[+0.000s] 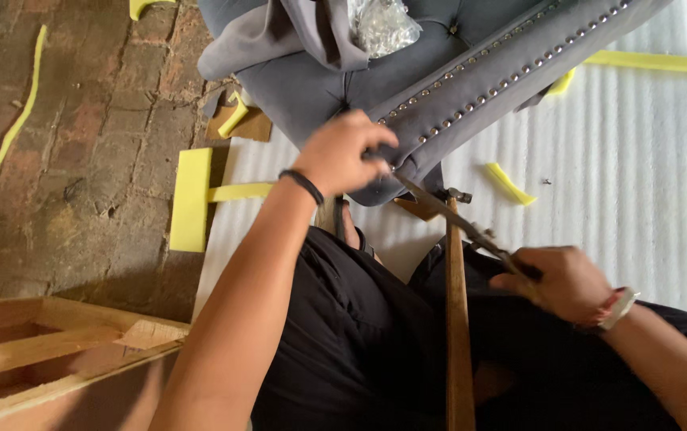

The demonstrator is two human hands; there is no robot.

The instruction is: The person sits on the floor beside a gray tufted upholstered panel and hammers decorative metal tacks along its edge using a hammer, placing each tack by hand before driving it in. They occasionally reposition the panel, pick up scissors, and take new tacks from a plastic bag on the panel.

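Observation:
A grey tufted upholstered piece with two rows of metal studs lies on a white foam sheet in front of me. My left hand, with a black band on the wrist, pinches the grey fabric at the piece's near corner. My right hand, wearing a wrist bracelet, grips the handles of long scissors, whose blades reach the fabric edge by my left hand. A hammer with a wooden handle lies across my lap, its head near the corner.
White ribbed foam sheet covers the floor on the right. Yellow foam strips and a block lie around. A clear bag of metal bits rests on the piece. Wooden frame at bottom left, brick floor at left.

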